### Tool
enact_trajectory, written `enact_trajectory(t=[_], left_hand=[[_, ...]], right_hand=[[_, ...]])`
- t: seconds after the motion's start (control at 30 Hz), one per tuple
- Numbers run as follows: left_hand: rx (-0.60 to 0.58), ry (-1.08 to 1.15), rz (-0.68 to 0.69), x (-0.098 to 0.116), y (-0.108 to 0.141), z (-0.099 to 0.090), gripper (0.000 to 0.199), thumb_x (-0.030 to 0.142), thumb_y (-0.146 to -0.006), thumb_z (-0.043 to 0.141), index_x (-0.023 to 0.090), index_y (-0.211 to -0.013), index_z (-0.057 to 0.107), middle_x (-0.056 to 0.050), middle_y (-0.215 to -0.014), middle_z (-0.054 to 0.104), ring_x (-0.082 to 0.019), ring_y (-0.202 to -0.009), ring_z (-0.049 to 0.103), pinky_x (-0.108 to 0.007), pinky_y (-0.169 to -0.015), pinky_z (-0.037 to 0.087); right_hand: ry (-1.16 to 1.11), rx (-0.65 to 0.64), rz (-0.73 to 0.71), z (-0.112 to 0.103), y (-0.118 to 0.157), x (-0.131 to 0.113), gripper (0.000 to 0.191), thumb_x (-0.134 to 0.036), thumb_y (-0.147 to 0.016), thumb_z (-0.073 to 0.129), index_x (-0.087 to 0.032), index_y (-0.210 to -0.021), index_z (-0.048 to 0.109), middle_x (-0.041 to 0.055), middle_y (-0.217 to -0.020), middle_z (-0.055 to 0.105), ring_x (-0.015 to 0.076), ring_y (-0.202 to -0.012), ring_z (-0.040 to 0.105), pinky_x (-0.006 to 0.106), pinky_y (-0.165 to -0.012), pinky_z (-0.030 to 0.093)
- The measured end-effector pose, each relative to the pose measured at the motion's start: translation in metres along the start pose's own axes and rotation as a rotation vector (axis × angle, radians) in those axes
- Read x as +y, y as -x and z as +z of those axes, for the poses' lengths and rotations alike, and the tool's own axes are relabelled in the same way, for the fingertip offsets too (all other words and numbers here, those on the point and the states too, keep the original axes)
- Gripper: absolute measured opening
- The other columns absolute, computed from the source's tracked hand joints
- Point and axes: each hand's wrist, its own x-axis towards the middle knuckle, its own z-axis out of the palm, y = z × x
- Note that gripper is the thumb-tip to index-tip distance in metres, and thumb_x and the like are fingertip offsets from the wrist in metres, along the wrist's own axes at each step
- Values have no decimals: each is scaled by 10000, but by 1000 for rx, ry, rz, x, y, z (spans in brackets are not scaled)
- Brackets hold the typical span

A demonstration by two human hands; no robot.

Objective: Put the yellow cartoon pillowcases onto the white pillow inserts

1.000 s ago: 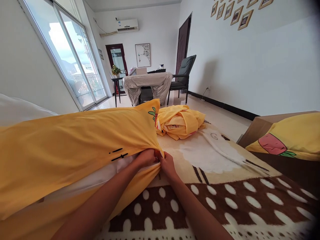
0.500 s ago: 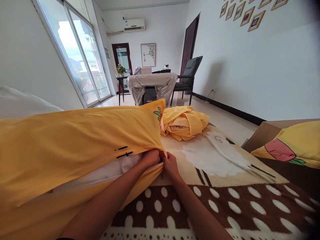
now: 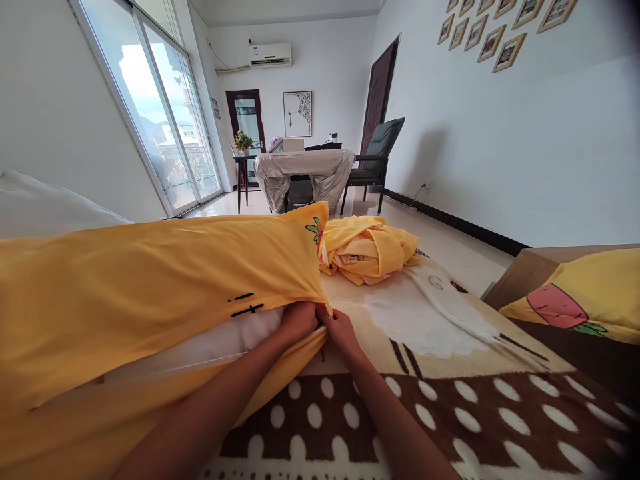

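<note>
At the yellow cover's (image 3: pixel 200 267) corner, both hands' (image 3: pixel 320 321) fingers closed, pinching fabric.

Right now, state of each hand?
Left hand: closed at the yellow cover's open edge; exact grip can't be told.
Right hand: closed, pinching the cover's edge near its corner.

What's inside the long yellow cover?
White stuffing or a white insert shows through the open side of the yellow cover, left of the hands. The upper fabric hides the rest; whatever the fingers grip inside isn't visible.
</note>
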Motion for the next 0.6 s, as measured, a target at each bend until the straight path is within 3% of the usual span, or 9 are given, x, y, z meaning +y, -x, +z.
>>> enact_trajectory(t=[0.13, 0.33, 0.5, 0.6], left_hand=[[9, -27, 32, 0, 3, 1, 205, 313, -886, 539, 137, -927, 636, -50, -965, 649, -176, -916, 600, -386, -847, 482], [57, -55, 21, 0, 2, 1, 205, 183, -798, 507, 200, -859, 702, -39, -893, 698, -182, -841, 605, -279, -761, 447], [124, -92, 34, 4, 5, 4, 204, 196, -784, 502, 186, -834, 700, -79, -957, 692, -234, -967, 578, -331, -884, 394], [150, -106, 44, 5, 8, 7, 223, 201, -808, 472, 188, -852, 690, -84, -1000, 684, -246, -1022, 559, -358, -924, 364]], right_hand=[[-12, 15, -28, 2, 3, -3, 412, -578, -701, 508, -170, -649, 541, -14, -605, 486, 127, -598, 395, 240, -548, 299], [20, 42, -22, 4, 5, -6, 366, -546, -682, 505, -185, -624, 503, -21, -588, 478, 130, -585, 407, 246, -544, 308], [151, 123, 54, 6, 4, -9, 186, -377, -631, 547, -203, -617, 481, 14, -632, 541, 162, -621, 462, 262, -565, 303], [209, 150, 81, 4, 3, -10, 173, -340, -611, 570, -219, -605, 447, 15, -644, 548, 171, -646, 469, 264, -583, 286]])
